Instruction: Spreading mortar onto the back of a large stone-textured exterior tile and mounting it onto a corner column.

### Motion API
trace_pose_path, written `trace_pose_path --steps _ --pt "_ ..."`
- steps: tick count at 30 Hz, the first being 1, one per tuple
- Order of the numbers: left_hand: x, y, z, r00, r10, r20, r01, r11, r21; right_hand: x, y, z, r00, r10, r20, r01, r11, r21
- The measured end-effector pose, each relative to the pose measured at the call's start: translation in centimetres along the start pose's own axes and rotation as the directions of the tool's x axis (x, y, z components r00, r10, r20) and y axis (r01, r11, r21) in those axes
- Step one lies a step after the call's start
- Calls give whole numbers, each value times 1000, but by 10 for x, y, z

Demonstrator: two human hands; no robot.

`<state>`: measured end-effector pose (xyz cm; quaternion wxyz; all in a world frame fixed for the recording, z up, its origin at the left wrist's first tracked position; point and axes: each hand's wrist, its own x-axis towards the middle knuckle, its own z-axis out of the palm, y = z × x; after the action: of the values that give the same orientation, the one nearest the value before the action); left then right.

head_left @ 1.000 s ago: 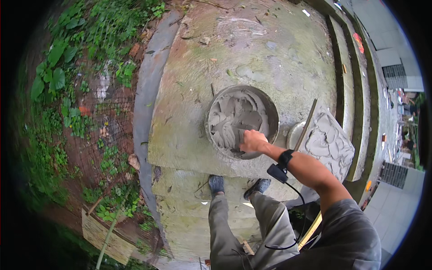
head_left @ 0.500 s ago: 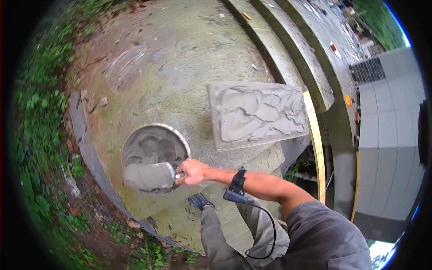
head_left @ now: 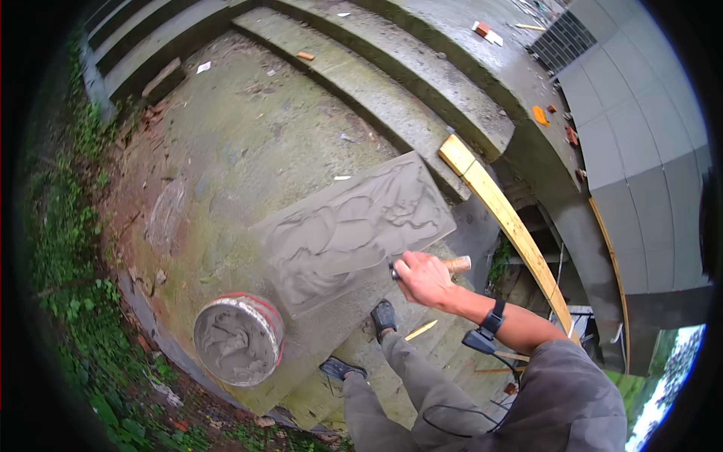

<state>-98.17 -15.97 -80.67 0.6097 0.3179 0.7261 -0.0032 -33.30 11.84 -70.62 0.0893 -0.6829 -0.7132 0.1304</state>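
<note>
My right hand (head_left: 418, 275) is closed round a trowel's wooden handle (head_left: 459, 265), over the lower right edge of a flat rectangular slab (head_left: 290, 307) spread with uneven grey mortar (head_left: 354, 218). The trowel's blade is too blurred to make out against the mortar. A round bucket (head_left: 275, 324) of grey mortar stands to the lower left of the slab. My left hand is not in view.
Concrete steps (head_left: 361, 83) curve along the top and right. A long timber plank (head_left: 504, 218) lies right of the slab, beside a drop. Weeds (head_left: 75, 316) border the landing (head_left: 196, 173) on the left. My feet (head_left: 343, 369) are on lower steps (head_left: 361, 399).
My right hand, with the trowel, has moved from the bucket to the slab, raising mortar out of the bucket on the way. The view has swung rightward, so the bucket appears farther left.
</note>
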Motion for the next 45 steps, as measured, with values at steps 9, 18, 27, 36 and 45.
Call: trace_pose_path --steps 9,18,27,36,45 --pt "91 459 251 702 566 432 -689 692 213 -82 102 -34 936 297 -190 -303 953 -3" --pt "26 608 421 467 551 691 -866 443 232 -107 73 -107 782 449 -432 -353 891 286" --pt "48 600 406 458 536 709 -877 400 264 -111 31 -141 746 659 -98 -486 639 596" --pt "70 586 376 463 513 723 -879 370 301 -90 8 -107 585 785 205 -728 397 559" --pt "91 577 343 531 456 714 -844 360 398 -119 -6 -144 489 868 88 -624 278 730"
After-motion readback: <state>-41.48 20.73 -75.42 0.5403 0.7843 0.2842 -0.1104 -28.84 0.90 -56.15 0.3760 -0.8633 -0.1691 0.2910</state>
